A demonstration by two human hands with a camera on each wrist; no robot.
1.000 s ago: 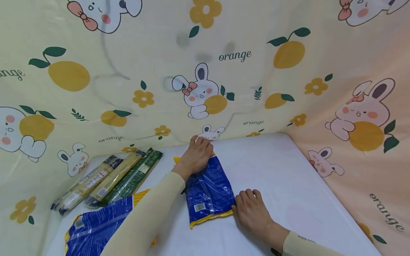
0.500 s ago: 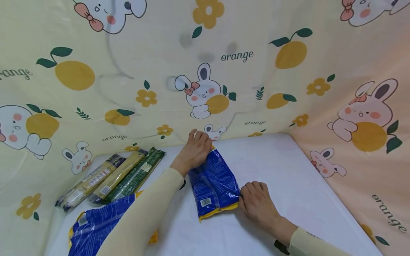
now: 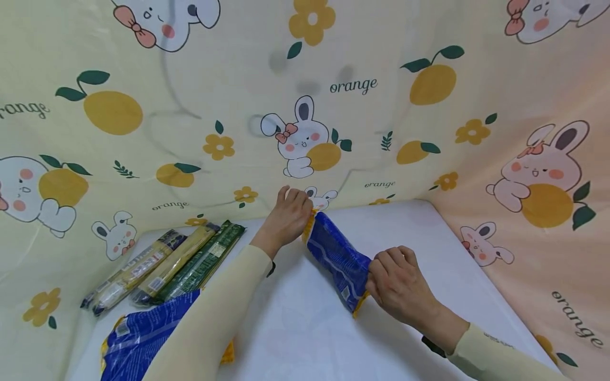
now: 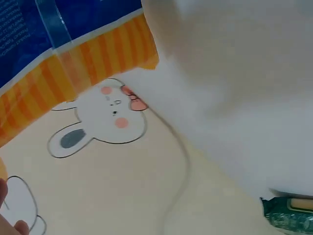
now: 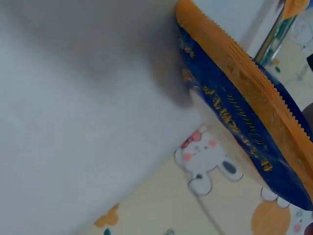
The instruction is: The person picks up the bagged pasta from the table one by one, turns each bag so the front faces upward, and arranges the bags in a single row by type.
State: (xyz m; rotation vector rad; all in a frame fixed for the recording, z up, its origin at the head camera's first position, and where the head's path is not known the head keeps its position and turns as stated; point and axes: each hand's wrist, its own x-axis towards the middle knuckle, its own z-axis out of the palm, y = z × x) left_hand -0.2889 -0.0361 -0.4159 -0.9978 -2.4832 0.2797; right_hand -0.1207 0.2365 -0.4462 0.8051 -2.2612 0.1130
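A blue plastic food bag [image 3: 335,259] with yellow ends is tilted up on its side in the head view. My left hand [image 3: 286,217] pinches its far end near the back of the table. The right hand [image 3: 397,286] grips the bag's right edge, fingers curled over it. In the left wrist view, the bag's yellow striped end [image 4: 83,68] shows at upper left. The right wrist view shows the bag's printed front [image 5: 225,107] and crimped yellow seal, raised at least partly off the table.
A second blue bag [image 3: 147,333] lies at front left, partly under my left sleeve. Behind it lie three long clear-wrapped packs of dry noodles, one of them a green pack [image 3: 205,262]. A bunny-printed cloth [image 3: 229,106] walls the white table [image 3: 295,338] at the back and sides.
My right hand has moved up and to the right, raising the bag's right edge. The bag has turned from lying flat to standing on its side. My left hand keeps its far end.
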